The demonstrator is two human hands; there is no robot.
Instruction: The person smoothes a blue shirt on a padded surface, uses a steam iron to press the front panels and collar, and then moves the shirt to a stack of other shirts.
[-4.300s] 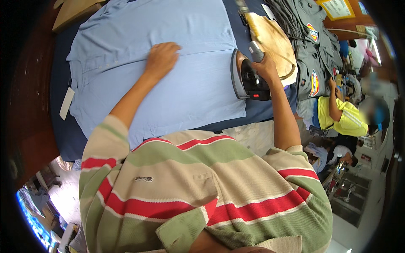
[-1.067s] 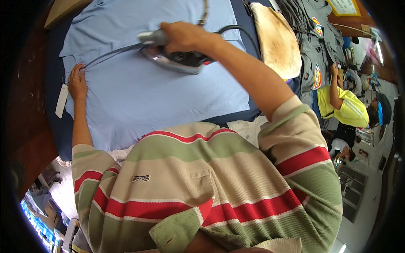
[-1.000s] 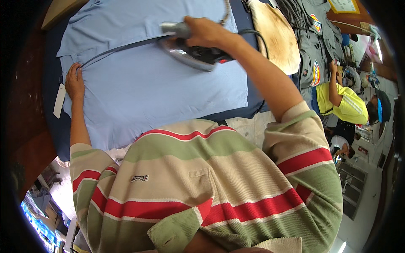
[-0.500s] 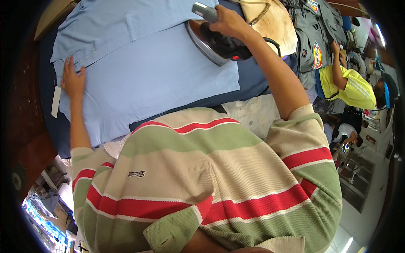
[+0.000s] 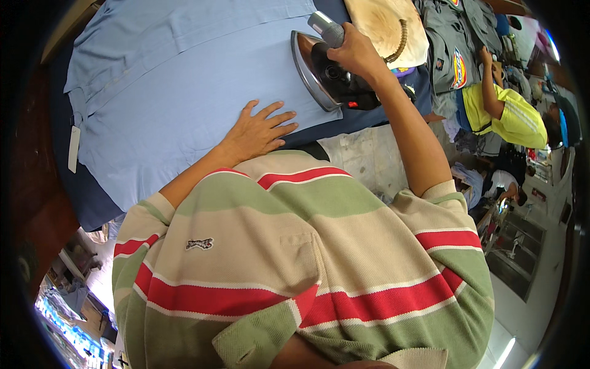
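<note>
A light blue shirt (image 5: 172,104) lies spread over a dark navy cloth (image 5: 92,197). My right hand (image 5: 356,52) is closed round the grey-tipped handle of a clothes iron (image 5: 319,77). The iron's metal plate rests near the right end of the shirt, and a small red light glows at its rear. My left hand (image 5: 261,129) lies flat on the shirt near its front edge, fingers spread, a short way left of the iron. A white paper tag (image 5: 74,149) hangs at the shirt's left side.
Right of the iron lies a scorched tan pad (image 5: 384,27) with a coiled cord (image 5: 401,46). Beyond it are grey garments (image 5: 455,55) with colourful labels. A person in a yellow shirt (image 5: 510,117) works at the far right. A brown wooden edge (image 5: 67,27) borders the left.
My left hand has moved right, from the shirt's left side to near its front middle. The iron in my right hand has shifted a little right and nearer. The shirt lies smoother.
</note>
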